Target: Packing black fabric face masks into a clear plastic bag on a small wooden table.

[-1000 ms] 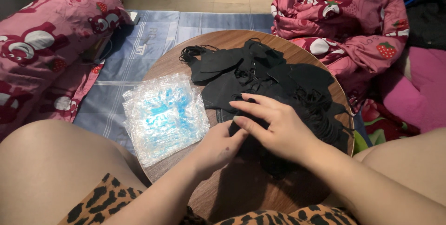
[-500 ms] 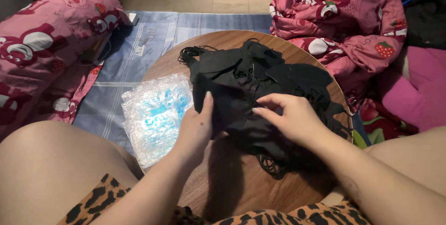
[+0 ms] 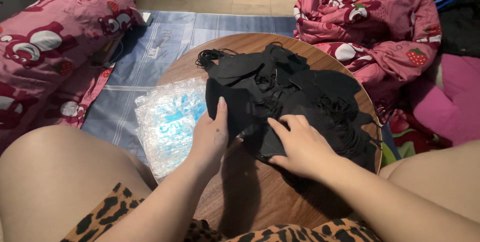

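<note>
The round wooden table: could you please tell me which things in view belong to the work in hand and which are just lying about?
In hand:
pile of black masks
left hand
right hand
stack of clear bags
round wooden table

Lying about:
pink bolster
pink blanket
blue mat

Heap of black face masks (image 3: 290,97) on round table (image 3: 250,197)

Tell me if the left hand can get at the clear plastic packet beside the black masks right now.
Probably yes: the left hand rests at the black masks' edge, right next to the plastic packet, with nothing between them.
</note>
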